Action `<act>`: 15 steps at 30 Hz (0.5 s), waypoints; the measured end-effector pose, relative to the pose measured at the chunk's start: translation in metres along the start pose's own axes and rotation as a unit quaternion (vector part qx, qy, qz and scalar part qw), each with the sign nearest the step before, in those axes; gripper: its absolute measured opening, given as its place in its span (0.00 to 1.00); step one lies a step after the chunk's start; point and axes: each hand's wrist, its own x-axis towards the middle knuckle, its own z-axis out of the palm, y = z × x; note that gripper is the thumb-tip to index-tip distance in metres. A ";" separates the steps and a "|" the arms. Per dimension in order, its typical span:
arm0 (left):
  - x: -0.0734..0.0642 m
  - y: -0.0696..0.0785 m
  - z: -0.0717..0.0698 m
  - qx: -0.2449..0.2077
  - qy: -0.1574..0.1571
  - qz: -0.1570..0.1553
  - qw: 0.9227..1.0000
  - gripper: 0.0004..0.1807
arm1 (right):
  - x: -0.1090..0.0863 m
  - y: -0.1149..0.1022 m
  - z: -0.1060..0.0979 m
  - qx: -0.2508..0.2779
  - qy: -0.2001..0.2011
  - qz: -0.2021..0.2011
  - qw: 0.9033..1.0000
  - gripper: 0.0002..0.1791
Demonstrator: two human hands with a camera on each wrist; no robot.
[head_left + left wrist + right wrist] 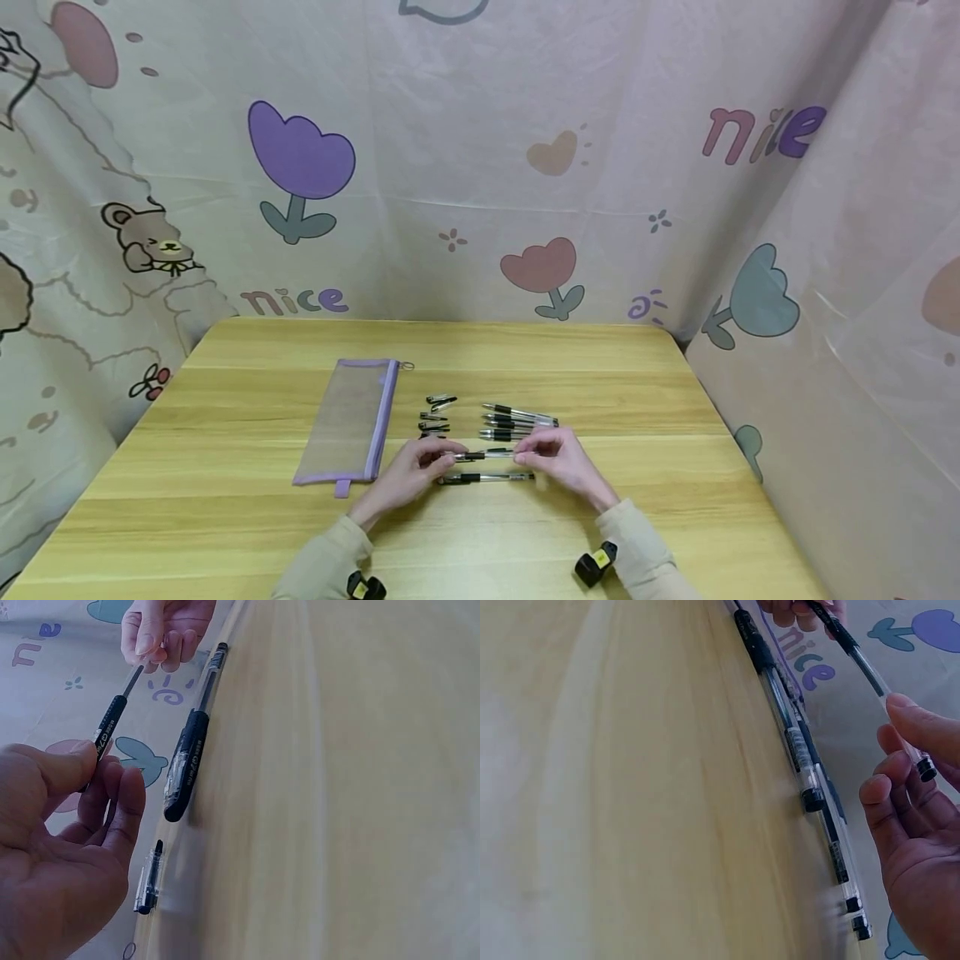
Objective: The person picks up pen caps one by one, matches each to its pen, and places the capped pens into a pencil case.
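Note:
My left hand [408, 477] pinches the black grip end of a clear-barrelled gel pen [866, 669] between thumb and fingers. At the other end, my right hand [564, 462] pinches the clear barrel near its black end plug. The pen is held level above the table, spanning both hands. Just in front of it lies a capped gel pen [486, 478] on the wood. Behind the hands, several pens [513, 423] lie side by side, and several loose pen caps [435, 417] lie to their left. Fingers partly hide the held pen's tip end.
A mesh zip pouch [341, 425] with purple edging lies flat left of the caps. All of it rests on a wooden table [570, 358], with a printed curtain [420, 150] standing behind and at both sides.

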 end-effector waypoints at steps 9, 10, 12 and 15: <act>0.000 -0.003 0.000 0.021 -0.005 -0.004 1.000 0.16 | -0.001 0.003 0.000 -0.012 -0.007 0.011 1.000 0.08; -0.001 -0.003 0.000 0.021 -0.005 -0.005 1.000 0.16 | -0.001 0.003 0.000 -0.012 -0.009 0.014 1.000 0.08; -0.001 -0.004 -0.001 0.019 -0.007 -0.006 1.000 0.16 | -0.001 0.004 0.000 -0.013 -0.015 0.019 1.000 0.09; -0.002 -0.005 -0.002 0.015 -0.002 -0.007 1.000 0.17 | -0.001 0.004 -0.001 -0.008 -0.020 0.030 0.999 0.10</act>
